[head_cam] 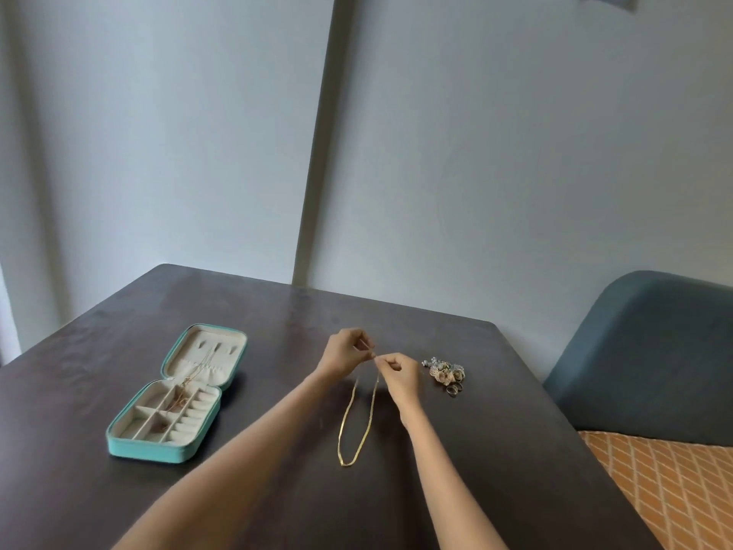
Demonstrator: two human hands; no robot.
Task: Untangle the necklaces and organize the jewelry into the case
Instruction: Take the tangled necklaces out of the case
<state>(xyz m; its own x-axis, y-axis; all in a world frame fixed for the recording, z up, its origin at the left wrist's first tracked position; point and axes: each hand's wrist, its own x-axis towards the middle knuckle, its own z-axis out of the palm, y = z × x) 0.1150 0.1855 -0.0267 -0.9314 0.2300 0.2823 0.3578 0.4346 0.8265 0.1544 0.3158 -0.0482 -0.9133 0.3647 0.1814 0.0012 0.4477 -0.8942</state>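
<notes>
A gold chain necklace (354, 426) lies as a long loop on the dark table (277, 319), its two ends lifted. My left hand (344, 354) pinches one end and my right hand (398, 375) pinches the other, fingertips almost touching above the table. To the left a teal jewelry case (119, 442) lies open, with cream compartments and a thin chain inside. A small heap of rings and other jewelry (445, 371) sits just right of my right hand.
A blue-grey chair back (650, 351) stands past the table's right edge, with an orange patterned cushion (674, 486) below it. A pale wall rises behind the table's far edge.
</notes>
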